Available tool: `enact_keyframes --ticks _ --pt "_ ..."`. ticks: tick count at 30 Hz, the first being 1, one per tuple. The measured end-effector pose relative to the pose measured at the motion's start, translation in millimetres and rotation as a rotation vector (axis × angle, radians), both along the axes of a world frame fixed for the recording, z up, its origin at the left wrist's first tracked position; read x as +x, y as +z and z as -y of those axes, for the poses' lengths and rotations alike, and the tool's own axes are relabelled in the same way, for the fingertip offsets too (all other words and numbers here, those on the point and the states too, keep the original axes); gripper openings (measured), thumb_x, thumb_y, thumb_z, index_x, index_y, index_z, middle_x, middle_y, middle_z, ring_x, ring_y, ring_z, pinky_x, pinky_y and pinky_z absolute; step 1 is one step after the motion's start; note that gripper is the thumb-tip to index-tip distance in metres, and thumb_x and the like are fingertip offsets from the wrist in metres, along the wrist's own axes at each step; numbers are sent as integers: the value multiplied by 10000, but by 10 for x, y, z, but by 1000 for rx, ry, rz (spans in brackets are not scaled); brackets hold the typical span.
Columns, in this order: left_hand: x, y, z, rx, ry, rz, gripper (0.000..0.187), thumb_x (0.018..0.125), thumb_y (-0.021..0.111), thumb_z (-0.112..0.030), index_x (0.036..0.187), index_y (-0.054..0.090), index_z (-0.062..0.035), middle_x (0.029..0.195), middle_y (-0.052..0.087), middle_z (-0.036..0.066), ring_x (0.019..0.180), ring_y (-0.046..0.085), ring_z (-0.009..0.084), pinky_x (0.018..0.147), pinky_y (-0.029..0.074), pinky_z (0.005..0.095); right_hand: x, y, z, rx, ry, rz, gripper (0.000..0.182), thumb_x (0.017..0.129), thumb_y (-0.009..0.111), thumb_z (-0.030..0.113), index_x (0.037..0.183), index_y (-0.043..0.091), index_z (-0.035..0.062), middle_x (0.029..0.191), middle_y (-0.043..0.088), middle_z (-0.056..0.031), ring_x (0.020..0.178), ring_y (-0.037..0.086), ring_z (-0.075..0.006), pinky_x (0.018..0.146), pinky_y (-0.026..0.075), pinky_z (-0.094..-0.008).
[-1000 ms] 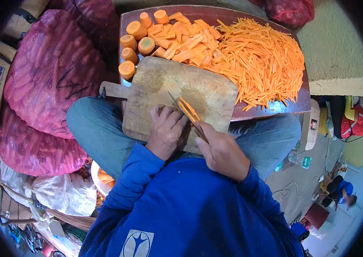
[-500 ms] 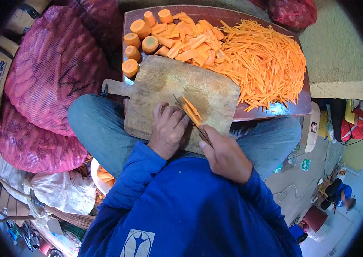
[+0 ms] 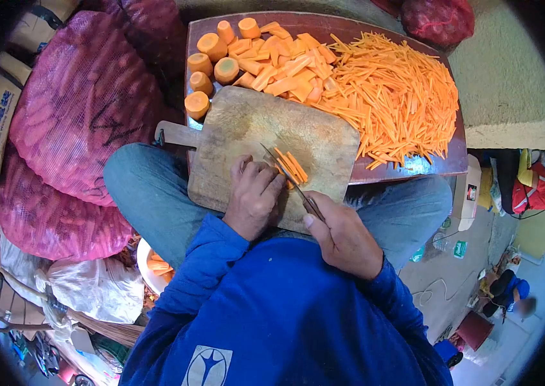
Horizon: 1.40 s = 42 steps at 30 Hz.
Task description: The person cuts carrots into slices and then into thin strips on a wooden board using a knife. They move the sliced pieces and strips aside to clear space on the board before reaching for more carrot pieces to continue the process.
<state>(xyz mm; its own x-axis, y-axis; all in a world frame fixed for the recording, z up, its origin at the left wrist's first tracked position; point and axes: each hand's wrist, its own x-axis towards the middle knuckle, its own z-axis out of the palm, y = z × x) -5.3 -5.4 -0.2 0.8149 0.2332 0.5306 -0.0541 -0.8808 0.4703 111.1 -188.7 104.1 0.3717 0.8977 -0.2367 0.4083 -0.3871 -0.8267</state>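
A worn wooden cutting board (image 3: 234,122) lies across my lap, overlapping the edge of a red-brown table. My right hand (image 3: 343,233) is closed round the handle of a knife (image 3: 295,185), its blade angled up and to the left on the board. Just left of the blade, my left hand (image 3: 256,193) rests on the board with fingers bent; a bit of orange carrot shows at its fingertips, the rest hidden under the hand. A few cut carrot strips (image 3: 294,166) lie against the blade's right side.
Beyond the board, the table (image 3: 324,20) bears carrot chunks (image 3: 212,45), carrot slices (image 3: 288,61) and a heap of shredded carrot (image 3: 401,96). Pink mesh sacks (image 3: 86,109) stand at left, near a white bowl (image 3: 148,270) of carrot pieces. Another person (image 3: 510,289) is at far right.
More carrot strips now lie at the right of the blade. The knife and my right hand have shifted slightly; my left hand stays nearly in place.
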Motion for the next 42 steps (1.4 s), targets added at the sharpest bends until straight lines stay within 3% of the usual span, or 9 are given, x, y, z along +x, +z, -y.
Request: enact_keyframes --ticks 7,12,15,22,24,29,35,37,42 --pt "-7 -28 -14 16 -17 28 332 751 821 -52 1073 751 -10 1045 715 111 1030 675 307 1063 453 595 -27 -156 -54 10 -2 80 368 1066 593 143 1383 512 -28 941 703 -338 917 702 -548 781 550 -593" --pt "14 -16 -26 -4 -25 29 322 744 825 -43 1056 751 -14 1029 709 111 1023 672 315 1039 462 581 64 -117 -63 77 -85 -87 313 1060 618 126 1336 584 -16 847 699 -262 740 714 -486 675 558 -508" --pt "-2 14 -31 -40 -14 51 321 738 832 -28 1049 752 -25 1014 707 105 1006 670 313 1009 468 550 32 -3 -45 76 -252 -198 328 1058 634 126 1352 606 -16 821 684 -232 731 721 -431 672 551 -455" --pt "-10 75 -12 -357 184 105 135 802 812 24 910 754 -32 915 714 96 908 668 304 887 478 425 29 15 90 93 -132 -77 336 1065 632 131 1363 599 -20 900 683 -252 850 738 -396 754 551 -439" --pt "-9 84 -9 -417 230 110 111 812 805 26 888 752 -34 902 715 97 889 664 307 869 477 416 -1 -54 85 149 -92 -141 286 1056 624 142 1287 648 -25 810 606 -158 689 630 -254 675 509 -389" --pt "-25 35 -40 -339 194 64 125 804 813 1 894 745 -56 899 691 82 880 639 300 834 451 419 196 -143 122 75 -48 -97 291 1038 648 159 1264 670 -24 811 657 -200 728 683 -304 703 535 -414" --pt "-6 56 -31 -239 167 15 148 808 815 -2 916 743 -72 929 686 68 920 634 297 842 434 431 947 -262 191 211 -198 281 319 1024 696 179 1248 688 -47 829 682 -243 758 714 -289 758 569 -401" --pt "-3 46 -35 -220 159 10 148 809 819 -4 916 744 -74 931 685 66 923 633 295 844 433 431 1196 -246 213 206 -312 404 317 1032 698 172 1264 680 -43 968 723 -280 853 746 -395 773 575 -430" --pt "17 44 -35 -187 151 -7 152 813 825 -5 919 748 -83 934 685 59 925 631 291 850 429 428 1275 3 240 89 -444 358 308 1039 695 156 1256 679 -62 960 730 -274 858 755 -375 784 576 -399"
